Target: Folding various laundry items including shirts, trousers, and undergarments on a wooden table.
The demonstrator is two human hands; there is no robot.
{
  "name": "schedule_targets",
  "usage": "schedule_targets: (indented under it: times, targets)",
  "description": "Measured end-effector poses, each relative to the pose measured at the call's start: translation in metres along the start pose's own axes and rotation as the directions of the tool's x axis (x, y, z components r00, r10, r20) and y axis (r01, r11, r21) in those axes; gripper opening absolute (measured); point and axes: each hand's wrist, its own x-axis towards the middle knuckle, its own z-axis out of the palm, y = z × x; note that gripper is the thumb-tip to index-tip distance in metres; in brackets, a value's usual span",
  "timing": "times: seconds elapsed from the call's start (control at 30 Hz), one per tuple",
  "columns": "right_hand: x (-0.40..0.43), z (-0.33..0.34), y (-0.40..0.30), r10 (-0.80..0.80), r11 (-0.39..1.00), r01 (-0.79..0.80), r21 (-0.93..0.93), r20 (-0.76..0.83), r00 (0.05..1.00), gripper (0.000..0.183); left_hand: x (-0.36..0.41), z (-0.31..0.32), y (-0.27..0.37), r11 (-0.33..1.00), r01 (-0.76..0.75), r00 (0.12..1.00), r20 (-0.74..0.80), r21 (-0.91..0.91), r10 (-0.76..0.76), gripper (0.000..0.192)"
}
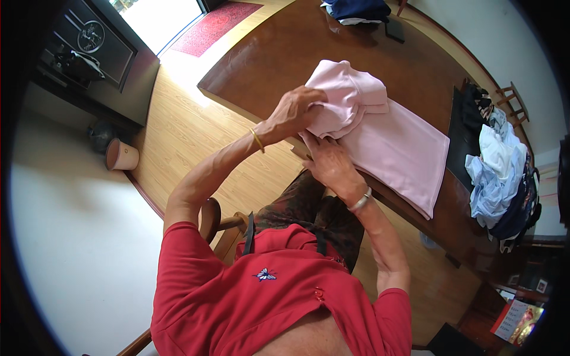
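Observation:
A pink garment (396,147) lies on the brown wooden table (267,58), partly folded, its long flat part reaching to the right and a bunched, folded-over part at its left end. My left hand (299,109), with a gold bracelet at the wrist, has its fingers closed on the left edge of the folded-over part. My right hand (331,164), with a silver bracelet, rests at the garment's near edge, just below the left hand. Its fingertips are partly under the cloth, and whether they pinch it I cannot tell.
A heap of crumpled clothes (498,169) covers the table's right end, beside a black flat sheet (458,138). Folded dark blue clothes (358,10) and a small black object (394,30) sit at the far edge. A wooden chair (229,224) stands at my left.

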Motion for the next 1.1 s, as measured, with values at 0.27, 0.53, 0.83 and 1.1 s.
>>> schedule_targets:
  times: [0.27, 0.53, 0.83, 1.1]
  targets:
    - [0.035, -0.082, 0.026, 0.085, 0.901, 0.014, 0.434, -0.207, 0.975, 0.031, -0.037, 0.006, 0.001, 0.939, -0.320, 0.945, 0.114, 0.127, 0.306, 0.023]
    - [0.104, 0.023, 0.105, 0.001, 0.964, -0.080, -0.255, -0.294, 0.956, 0.048, -0.052, 0.024, 0.001, 0.930, -0.363, 0.931, -0.001, 0.059, 0.364, 0.021]
    - [0.112, 0.028, 0.094, -0.043, 0.974, -0.039, -0.223, -0.352, 0.935, 0.051, -0.054, 0.021, 0.002, 0.933, -0.314, 0.947, -0.006, 0.176, 0.320, 0.025]
    - [0.049, 0.005, 0.142, -0.037, 0.966, -0.037, -0.257, -0.277, 0.960, 0.060, -0.048, 0.028, 0.007, 0.916, -0.356, 0.933, 0.009, 0.183, 0.361, 0.026]
